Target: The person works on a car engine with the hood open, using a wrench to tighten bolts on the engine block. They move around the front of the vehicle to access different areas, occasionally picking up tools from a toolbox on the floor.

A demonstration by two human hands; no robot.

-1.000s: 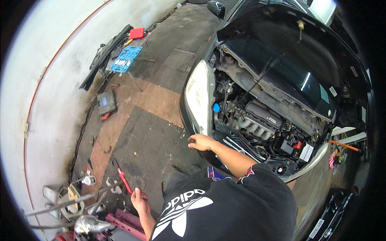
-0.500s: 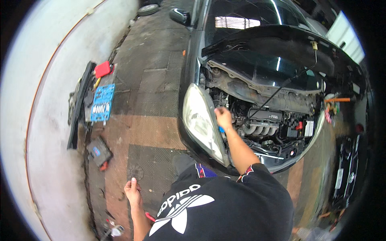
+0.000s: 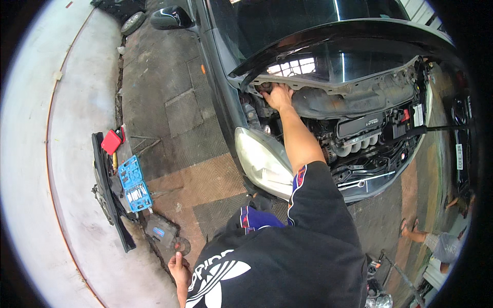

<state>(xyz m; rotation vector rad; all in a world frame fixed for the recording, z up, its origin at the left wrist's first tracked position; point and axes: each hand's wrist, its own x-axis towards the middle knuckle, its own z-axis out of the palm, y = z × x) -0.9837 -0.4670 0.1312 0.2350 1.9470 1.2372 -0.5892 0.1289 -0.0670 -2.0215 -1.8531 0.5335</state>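
My right hand (image 3: 280, 96) reaches far into the engine bay of the dark car. Its fingers are apart and press down beside the round strut mount (image 3: 264, 87), in the corner below the windshield; I make out nothing held in them. Low on the left, my left hand (image 3: 178, 268) pinches a thin, dark round disc (image 3: 182, 246) by its edge. The disc hangs in front of the dark tool case, and what it is cannot be told. Under my right forearm lie the headlight (image 3: 262, 159) and the engine cover (image 3: 359, 124).
The raised hood (image 3: 354, 49) arches over the bay. A blue socket set (image 3: 132, 182), a red case (image 3: 111, 142), a long black trim piece (image 3: 110, 190) and a dark tool case (image 3: 159, 231) line the white wall. Another person (image 3: 441, 246) is at the lower right.
My right hand has moved from behind the headlight up to the strut mount corner. My view has shifted closer over the car; the left hand still holds the disc low down.
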